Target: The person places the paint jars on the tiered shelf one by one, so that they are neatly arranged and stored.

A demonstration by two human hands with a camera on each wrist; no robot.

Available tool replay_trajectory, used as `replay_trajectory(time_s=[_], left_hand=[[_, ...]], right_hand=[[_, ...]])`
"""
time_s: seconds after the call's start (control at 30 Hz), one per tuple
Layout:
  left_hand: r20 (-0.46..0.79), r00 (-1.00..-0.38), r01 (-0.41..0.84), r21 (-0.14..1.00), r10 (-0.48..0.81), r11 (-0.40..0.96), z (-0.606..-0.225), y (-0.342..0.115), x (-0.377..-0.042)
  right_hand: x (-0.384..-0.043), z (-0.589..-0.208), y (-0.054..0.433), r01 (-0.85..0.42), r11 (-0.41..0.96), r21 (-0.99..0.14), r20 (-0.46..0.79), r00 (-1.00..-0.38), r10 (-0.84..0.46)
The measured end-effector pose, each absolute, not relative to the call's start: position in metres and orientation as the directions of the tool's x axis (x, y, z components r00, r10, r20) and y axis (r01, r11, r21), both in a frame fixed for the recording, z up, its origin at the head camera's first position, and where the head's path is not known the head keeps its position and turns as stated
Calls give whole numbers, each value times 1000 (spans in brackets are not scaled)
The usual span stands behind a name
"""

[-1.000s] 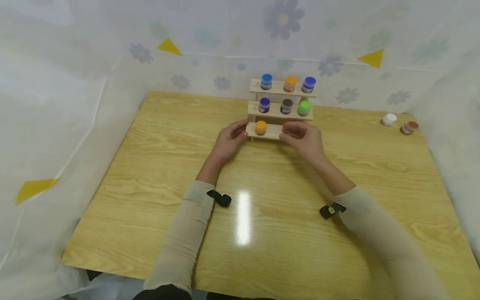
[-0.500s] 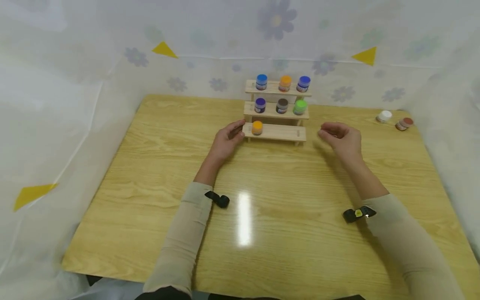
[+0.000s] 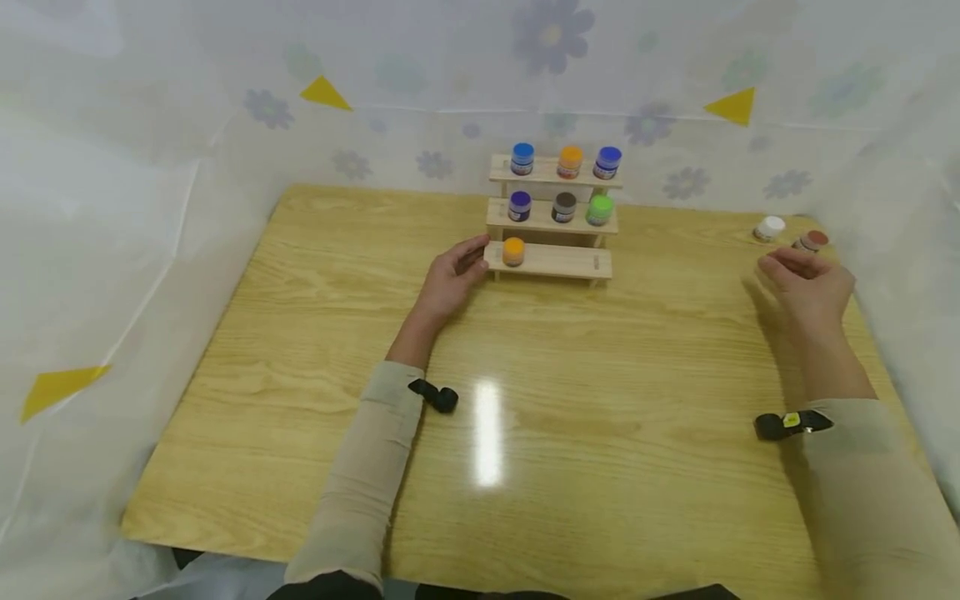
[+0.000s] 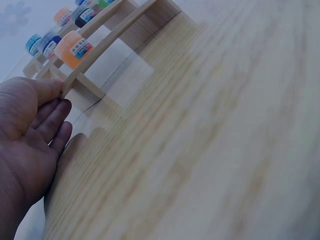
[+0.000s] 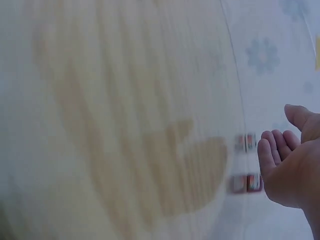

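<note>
A three-step wooden display stand (image 3: 562,262) stands at the back of the table. At the left end of its lowest step, my left hand (image 3: 448,282) pinches the board's edge between thumb and fingers, as the left wrist view shows. Close to that hand on the same step sits an orange-lidded paint jar (image 3: 513,252). My right hand (image 3: 813,287), holding nothing, hovers over the table's right side with loosely bent fingers. Just beyond it are a white-lidded jar (image 3: 770,227) and a reddish-brown-lidded jar (image 3: 812,241), the latter partly hidden by the fingers.
Light blue (image 3: 522,158), orange (image 3: 570,162) and blue (image 3: 607,162) lidded jars line the top step. Purple (image 3: 519,206), dark brown (image 3: 564,207) and green (image 3: 600,210) ones stand on the middle step. A flowered white curtain (image 3: 420,75) borders the wooden table (image 3: 600,375).
My right hand has left the right part of the lowest step and travelled right to the two separate jars. My left hand stays at the stand's left end.
</note>
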State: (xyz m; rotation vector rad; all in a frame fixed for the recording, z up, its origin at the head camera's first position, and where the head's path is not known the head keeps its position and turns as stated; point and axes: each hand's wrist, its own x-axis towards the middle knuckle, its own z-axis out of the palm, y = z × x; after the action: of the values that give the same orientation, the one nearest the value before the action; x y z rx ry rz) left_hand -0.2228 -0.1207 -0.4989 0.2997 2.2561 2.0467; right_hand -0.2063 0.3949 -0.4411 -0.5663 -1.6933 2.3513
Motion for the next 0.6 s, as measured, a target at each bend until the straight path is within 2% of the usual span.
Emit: replay_trajectory(time_s=[0.13, 0.27, 0.43, 0.6], left_hand=[[57, -980, 79, 990, 192, 113, -497, -123, -223], [53, -984, 78, 987, 172, 143, -496, -127, -220], [57, -987, 77, 989, 150, 129, -496, -129, -218], [72, -979, 95, 989, 193, 112, -498, -122, -221]], right_hand=[[-211, -445, 420, 104, -354, -930, -281, -821, 497], [-225, -452, 436, 147, -274, -950, -289, -742, 605], [-243, -457, 450, 221, -226, -949, -316, -699, 642], [-245, -460, 461, 182, -322, -929, -360, -645, 674]])
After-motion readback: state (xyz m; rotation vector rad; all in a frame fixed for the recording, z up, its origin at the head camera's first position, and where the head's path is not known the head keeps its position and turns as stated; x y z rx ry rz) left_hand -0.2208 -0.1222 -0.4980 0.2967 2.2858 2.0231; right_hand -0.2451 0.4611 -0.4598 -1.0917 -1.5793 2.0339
